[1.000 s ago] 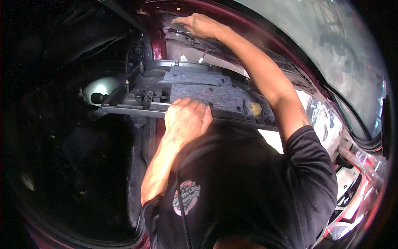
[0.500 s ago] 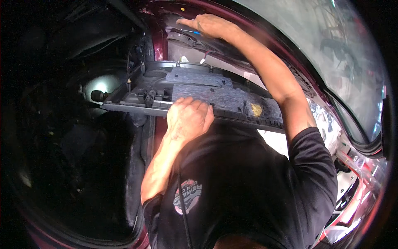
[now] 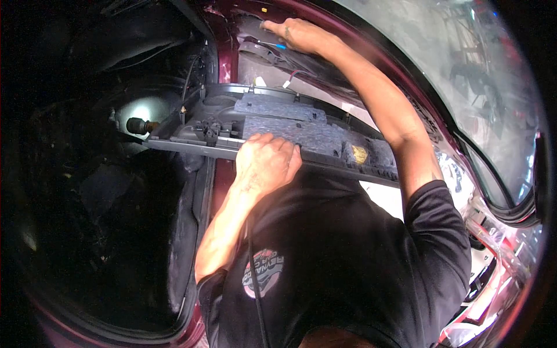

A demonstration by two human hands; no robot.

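Back side facing me, a black car door trim panel [image 3: 342,159] with grey felt padding [image 3: 278,129] lies across in front of my chest. My left hand [image 3: 268,162] is closed over its near edge, knuckles up. Up at the far side, my right hand [image 3: 301,36] reaches past the panel to the dark red car body, one finger stretched out against a dark surface. Below this hand shows a thin-shafted, blue-handled screwdriver [image 3: 281,46], its handle running under the curled fingers; the grip itself is partly hidden.
On the left lies the dark car interior, where a black cylinder [image 3: 137,126] stands beside a brightly lit patch. A small white connector on a wire [image 3: 286,84] hangs beyond the panel. Car glass [image 3: 464,75] curves along the right. A cord [image 3: 253,278] runs down my black shirt.
The view has shifted slightly, so the panel and both arms appear a little further right. My left hand keeps its hold, and the right hand stays at the far body edge.
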